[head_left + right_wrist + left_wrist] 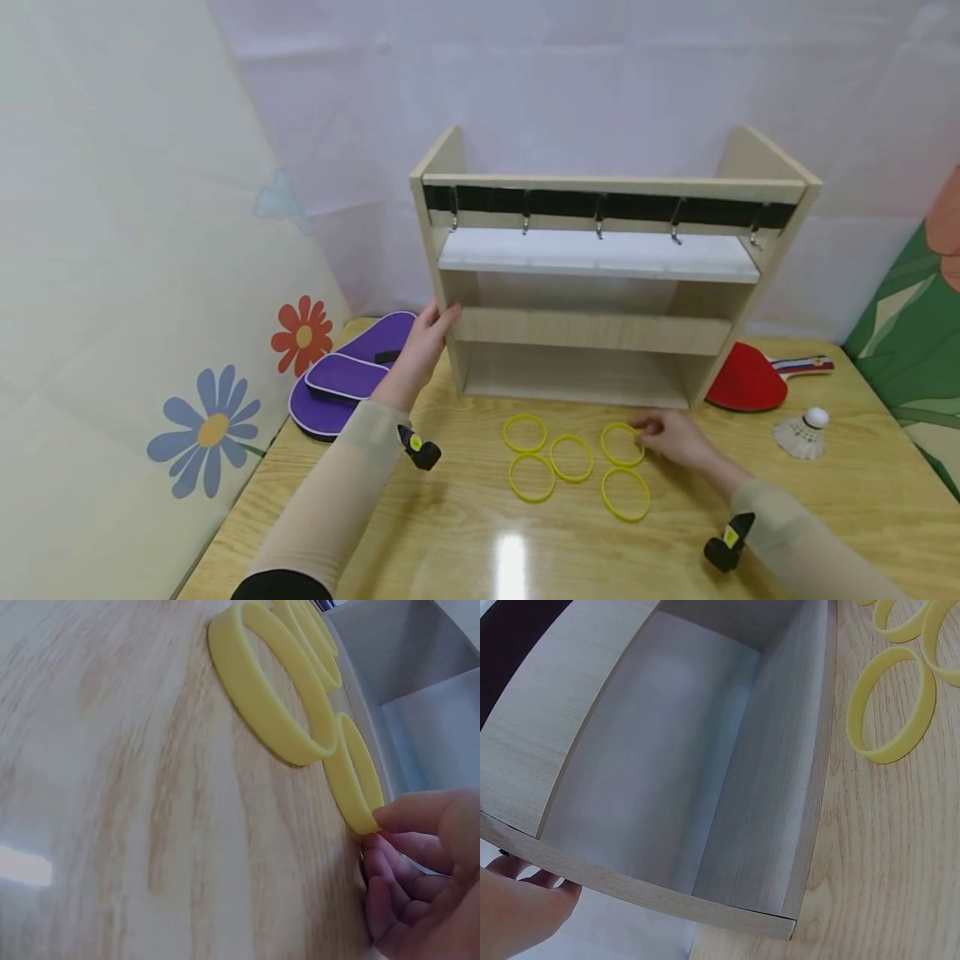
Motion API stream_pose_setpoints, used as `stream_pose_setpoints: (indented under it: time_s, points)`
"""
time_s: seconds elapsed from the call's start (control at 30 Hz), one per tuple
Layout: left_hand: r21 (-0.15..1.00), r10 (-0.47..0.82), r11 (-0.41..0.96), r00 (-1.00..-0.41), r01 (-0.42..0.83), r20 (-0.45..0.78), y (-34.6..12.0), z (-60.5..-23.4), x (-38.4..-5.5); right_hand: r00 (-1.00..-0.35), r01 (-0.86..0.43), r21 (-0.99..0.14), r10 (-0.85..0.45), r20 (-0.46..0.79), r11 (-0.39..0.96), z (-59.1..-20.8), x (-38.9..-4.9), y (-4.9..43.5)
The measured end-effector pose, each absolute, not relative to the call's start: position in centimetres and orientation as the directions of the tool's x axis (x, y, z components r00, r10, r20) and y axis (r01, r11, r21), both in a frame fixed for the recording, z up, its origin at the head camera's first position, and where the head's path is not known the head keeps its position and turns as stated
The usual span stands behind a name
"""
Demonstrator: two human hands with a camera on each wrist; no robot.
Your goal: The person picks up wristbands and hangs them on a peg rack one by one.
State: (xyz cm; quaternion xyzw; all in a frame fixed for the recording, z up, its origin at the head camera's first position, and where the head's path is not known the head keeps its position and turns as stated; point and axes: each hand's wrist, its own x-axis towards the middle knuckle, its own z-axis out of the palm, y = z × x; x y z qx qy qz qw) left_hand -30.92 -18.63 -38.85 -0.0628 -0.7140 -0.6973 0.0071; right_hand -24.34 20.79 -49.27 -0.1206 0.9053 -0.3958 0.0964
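Note:
A pale wooden shelf rack [592,329] stands on the table, with a row of metal hooks on a black strip. My left hand [427,337] grips its left side panel; in the left wrist view, the fingers [551,881] bend at the panel's edge. Several yellow silicone wristbands lie flat in front of the rack. My right hand [671,433] pinches the rim of the upper right wristband [626,464] between thumb and forefinger. In the right wrist view that wristband [349,791] still rests on the table, beside the lower right wristband [262,712].
Purple flip-flops [345,375] lie left of the rack, beside my left forearm. To the right are a red table tennis paddle [750,379], partly behind the rack, and a shuttlecock [804,433]. White cloth [592,83] hangs behind; a flower-printed panel [150,250] stands at left.

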Motion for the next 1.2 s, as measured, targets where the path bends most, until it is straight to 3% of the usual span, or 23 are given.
stream_pose_setpoints:
  time_s: [0.5,0.9,1.2]
  points:
    - [0.994,0.075,0.009,-0.991,0.112,0.111,-18.7,-39.1,-31.0,-0.948,-0.024,-0.799,-0.268,-0.173,0.601,-48.2,-24.5,21.0]
    - [0.992,0.071,-0.012,-0.989,0.129,0.130,-18.5,-39.2,-31.4,-0.932,0.061,-0.909,-0.302,-0.200,0.412,-47.3,-24.2,21.3]
    - [0.992,0.068,-0.009,-0.990,0.125,0.125,-18.6,-39.3,-31.2,-0.940,0.110,-0.915,-0.258,-0.223,0.388,-45.1,-23.8,21.0]
